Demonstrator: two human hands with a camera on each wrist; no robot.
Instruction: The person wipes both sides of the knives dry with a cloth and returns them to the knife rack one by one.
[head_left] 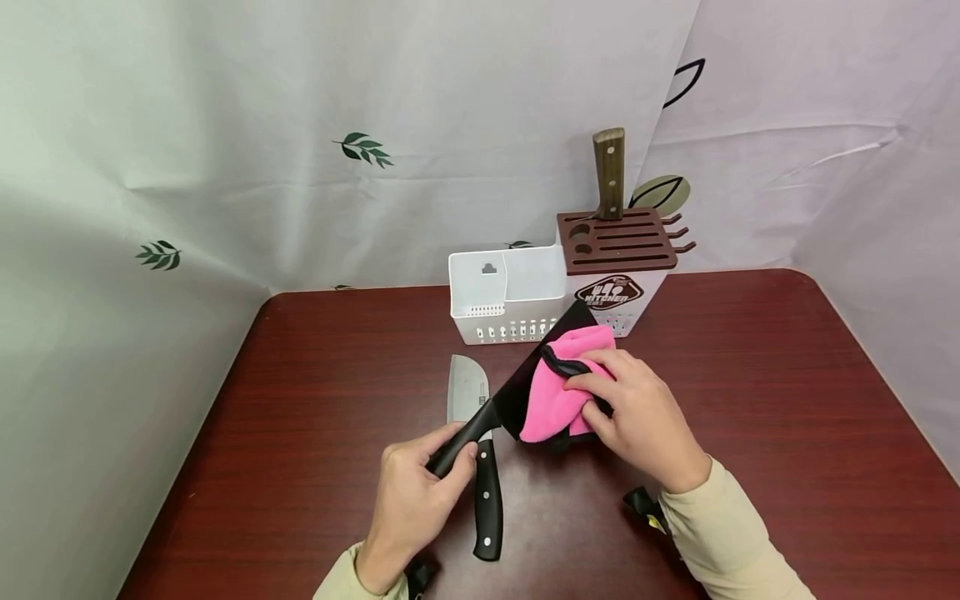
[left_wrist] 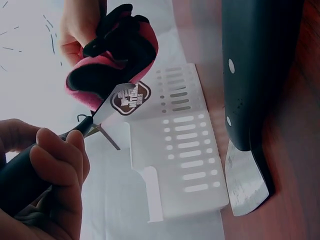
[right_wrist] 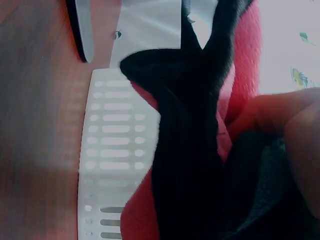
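Note:
My left hand [head_left: 412, 492] grips the black handle of a cleaver [head_left: 522, 390], whose dark blade points up and to the right. In my right hand [head_left: 648, 417] is a pink cloth [head_left: 555, 404] with a black underside, pinched between fingers and thumb and lying against the blade. The cloth hides part of the blade. Beneath the cleaver, a second kitchen knife [head_left: 487, 500] with a black riveted handle lies on the table, its broad silver blade pointing away from me. From the left wrist view, the cleaver's blade [left_wrist: 111, 106] is seen nearly edge-on, meeting the cloth [left_wrist: 85, 92].
At the table's back edge stands a white perforated holder [head_left: 517, 310] with a brown slotted top [head_left: 645, 250]. A wooden-handled knife [head_left: 611, 171] stands upright in one slot. Side hooks [head_left: 682, 235] stick out to the right. Pale fabric hangs behind the reddish-brown table [head_left: 315, 400].

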